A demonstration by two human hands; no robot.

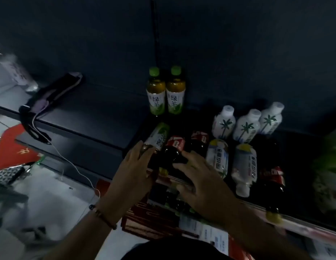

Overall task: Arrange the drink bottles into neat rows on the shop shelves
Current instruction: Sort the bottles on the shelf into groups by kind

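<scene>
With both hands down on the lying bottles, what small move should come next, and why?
Probably the left hand should stand the lying green tea bottle upright beside the two standing green tea bottles, since it seems to hold that bottle and they already start a row.

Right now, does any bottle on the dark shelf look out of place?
Yes. Several lie flat: a green tea bottle under the left hand, dark cola bottles, and two pale-labelled bottles. Only the back ones stand.

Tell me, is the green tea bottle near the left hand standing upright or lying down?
Lying down. The green tea bottle is tipped on the shelf, its label facing up, the left hand touching its lower end.
</scene>
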